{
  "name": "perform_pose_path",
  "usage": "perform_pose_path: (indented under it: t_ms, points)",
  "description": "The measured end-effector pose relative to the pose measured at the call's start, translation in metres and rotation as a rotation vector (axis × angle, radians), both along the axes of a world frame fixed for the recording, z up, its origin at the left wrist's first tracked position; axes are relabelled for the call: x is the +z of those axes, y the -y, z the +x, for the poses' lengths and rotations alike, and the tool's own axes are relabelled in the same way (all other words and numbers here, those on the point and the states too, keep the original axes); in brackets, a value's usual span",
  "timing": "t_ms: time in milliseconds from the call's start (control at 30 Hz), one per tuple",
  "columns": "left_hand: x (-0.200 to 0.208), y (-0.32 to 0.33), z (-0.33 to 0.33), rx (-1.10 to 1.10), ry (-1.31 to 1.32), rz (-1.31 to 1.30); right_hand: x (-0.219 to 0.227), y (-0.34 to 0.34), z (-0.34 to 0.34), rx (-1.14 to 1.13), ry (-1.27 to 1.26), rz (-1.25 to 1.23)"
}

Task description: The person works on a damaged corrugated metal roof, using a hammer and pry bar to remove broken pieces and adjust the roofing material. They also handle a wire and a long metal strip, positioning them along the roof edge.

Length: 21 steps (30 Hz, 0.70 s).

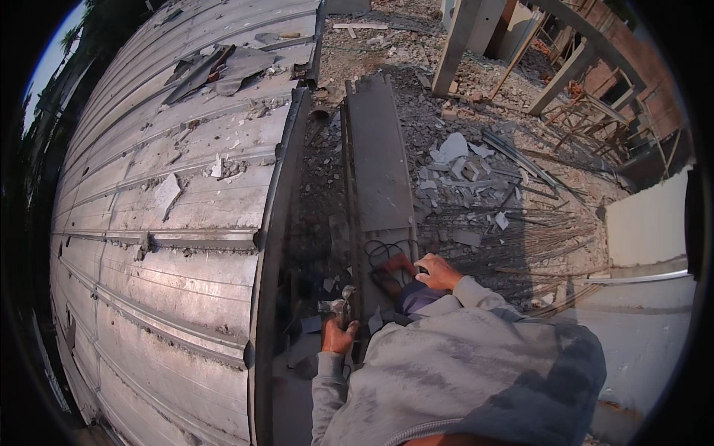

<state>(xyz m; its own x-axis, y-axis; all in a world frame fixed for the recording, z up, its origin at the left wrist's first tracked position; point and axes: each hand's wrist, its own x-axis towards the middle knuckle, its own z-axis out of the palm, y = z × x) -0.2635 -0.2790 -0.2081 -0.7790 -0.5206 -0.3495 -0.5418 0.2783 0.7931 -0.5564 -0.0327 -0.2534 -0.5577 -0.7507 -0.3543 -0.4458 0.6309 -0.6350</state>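
Observation:
My left hand grips the handle of a hammer, whose metal head points up beside the edge of a long grey steel panel. My right hand rests on the near end of that panel, fingers bent over a loop of thin black wire. Whether the right hand pinches the wire I cannot tell. My grey sleeves fill the lower middle of the view.
A large ribbed metal formwork wall with dried concrete spatter fills the left. Rubble, broken grey pieces and a bundle of rebar rods lie to the right. Concrete columns and wooden props stand at the back; a white slab sits right.

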Motion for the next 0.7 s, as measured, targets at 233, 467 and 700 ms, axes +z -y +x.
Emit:
perform_pose_path:
  t_ms: [233,467,700]
  points:
    - [0.105,0.026,-0.168,-0.034,-0.393,-0.127,0.071,0.08,-0.058,0.199,0.372,-0.323]
    - [0.137,-0.006,-0.316,0.227,-0.666,0.187,0.161,0.112,-0.096,0.005,0.328,-0.468]
    - [0.141,0.017,-0.342,-0.331,-0.443,0.448,0.154,0.066,-0.135,-0.164,0.28,-0.48]
